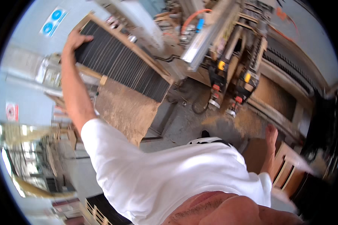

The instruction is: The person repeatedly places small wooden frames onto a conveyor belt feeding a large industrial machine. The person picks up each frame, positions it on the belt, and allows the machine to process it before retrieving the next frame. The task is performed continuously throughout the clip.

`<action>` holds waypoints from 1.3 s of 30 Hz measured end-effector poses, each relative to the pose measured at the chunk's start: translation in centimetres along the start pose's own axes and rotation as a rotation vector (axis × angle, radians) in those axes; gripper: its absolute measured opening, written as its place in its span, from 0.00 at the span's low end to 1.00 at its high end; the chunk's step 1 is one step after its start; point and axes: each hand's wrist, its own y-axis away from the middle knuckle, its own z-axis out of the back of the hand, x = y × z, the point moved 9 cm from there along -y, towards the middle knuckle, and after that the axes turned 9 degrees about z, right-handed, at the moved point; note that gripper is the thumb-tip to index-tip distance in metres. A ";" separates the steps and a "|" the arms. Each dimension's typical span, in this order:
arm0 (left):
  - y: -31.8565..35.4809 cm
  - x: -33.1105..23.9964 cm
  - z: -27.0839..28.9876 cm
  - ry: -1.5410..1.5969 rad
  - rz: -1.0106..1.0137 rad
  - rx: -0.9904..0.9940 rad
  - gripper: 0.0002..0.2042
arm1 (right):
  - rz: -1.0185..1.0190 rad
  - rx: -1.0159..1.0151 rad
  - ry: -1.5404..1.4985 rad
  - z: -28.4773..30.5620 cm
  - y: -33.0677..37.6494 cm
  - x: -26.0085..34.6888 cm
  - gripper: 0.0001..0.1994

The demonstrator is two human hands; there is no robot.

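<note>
Panel: ribbed black slatted panel [120, 60] in a wooden frame, at eleven o'clock, tilted.
Left hand [76, 39]: gripping the panel's upper corner.
Right hand [271, 133]: at four o'clock, hanging loose, holding nothing.
Risk: one-handed hold; the panel could tip toward the machine head [229, 56].

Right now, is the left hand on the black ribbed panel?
Yes, the left hand grips the upper end of the black ribbed panel, which has a wooden frame around it.
</note>
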 end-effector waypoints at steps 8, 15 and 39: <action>5.2 -0.9 5.3 0.255 -0.144 -0.656 0.27 | -0.176 -0.388 0.259 14.4 6.8 -6.7 0.18; 32.7 -31.2 -5.7 0.893 -0.642 -0.634 0.13 | -0.331 -0.401 0.819 21.9 19.2 -6.8 0.20; 5.7 -72.7 -54.2 1.949 0.417 1.168 0.37 | -0.258 -0.485 0.340 20.2 6.9 7.8 0.14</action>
